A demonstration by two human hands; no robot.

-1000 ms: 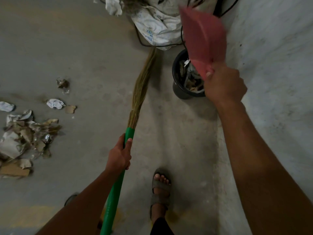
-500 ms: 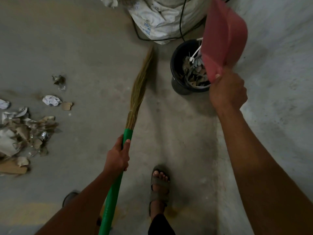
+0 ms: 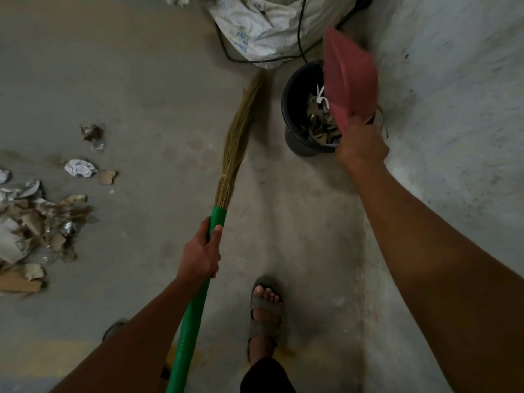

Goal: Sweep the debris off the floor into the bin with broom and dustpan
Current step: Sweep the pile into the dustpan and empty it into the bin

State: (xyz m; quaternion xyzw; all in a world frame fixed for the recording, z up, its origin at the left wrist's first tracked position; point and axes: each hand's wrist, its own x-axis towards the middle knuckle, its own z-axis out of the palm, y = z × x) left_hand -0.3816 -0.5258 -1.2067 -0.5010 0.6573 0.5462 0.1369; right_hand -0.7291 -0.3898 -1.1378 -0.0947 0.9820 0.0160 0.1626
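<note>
My right hand grips the handle of a red dustpan, tipped up steeply over the right side of a black bin that holds paper and cardboard scraps. My left hand grips the green handle of a broom; its straw bristles trail forward on the floor just left of the bin. A heap of torn paper, cardboard and foil debris lies on the concrete floor at the far left, well away from the broom.
A white sack with a black cable over it sits behind the bin. A pale wall runs along the right. My sandalled right foot stands near the bottom centre, my left foot partly hidden under my arm.
The dustpan swung right and up over the bin, then came down lower and closer to the bin's rim. The broom and my left hand stayed almost still.
</note>
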